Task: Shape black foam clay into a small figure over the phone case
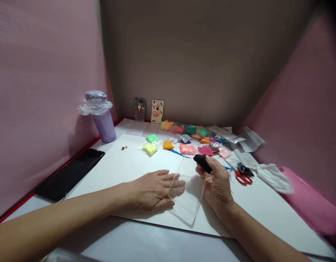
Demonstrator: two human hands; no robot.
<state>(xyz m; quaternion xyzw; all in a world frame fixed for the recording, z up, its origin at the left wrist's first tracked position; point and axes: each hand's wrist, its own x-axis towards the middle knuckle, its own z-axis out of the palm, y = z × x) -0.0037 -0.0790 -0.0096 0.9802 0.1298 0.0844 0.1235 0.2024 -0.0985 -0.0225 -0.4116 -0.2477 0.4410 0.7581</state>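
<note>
A clear phone case (189,207) is held tilted above the white board (108,182). My right hand (218,182) grips it along its right side, with a lump of black clay (202,163) pinched between thumb and fingers at the upper right corner. Whether the clay sticks to the case cannot be made out. My left hand (151,191) lies flat, palm down, fingers stretched out, and its fingertips show through the transparent case. Beyond the case are packets of yellow clay (149,149), orange clay (168,145) and coral clay (187,149).
Red-handled scissors (243,178) lie right of my right hand, near a white cloth (276,177). A blue tool (179,153) rests among the packets. At left are a black phone (72,174) and a purple tumbler (104,123). Two decorated phone cases (157,111) lean on the back wall.
</note>
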